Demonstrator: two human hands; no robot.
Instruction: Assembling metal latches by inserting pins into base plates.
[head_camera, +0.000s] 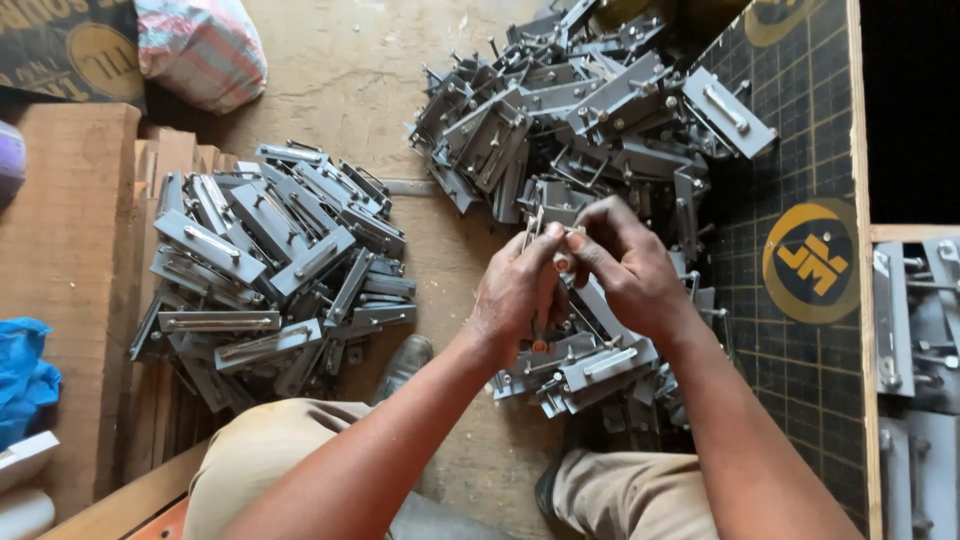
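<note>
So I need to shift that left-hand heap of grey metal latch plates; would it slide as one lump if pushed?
Probably not. The heap of grey metal latch plates lies loose and criss-crossed, so a push would likely scatter pieces. They look like stiff sheet metal, probably heavy together. Rods and bent edges stick out, so pieces may snag one another.

I saw bare forearms without sleeves, both hands ungloved, and khaki trousers (270, 455) over both knees.
</note>
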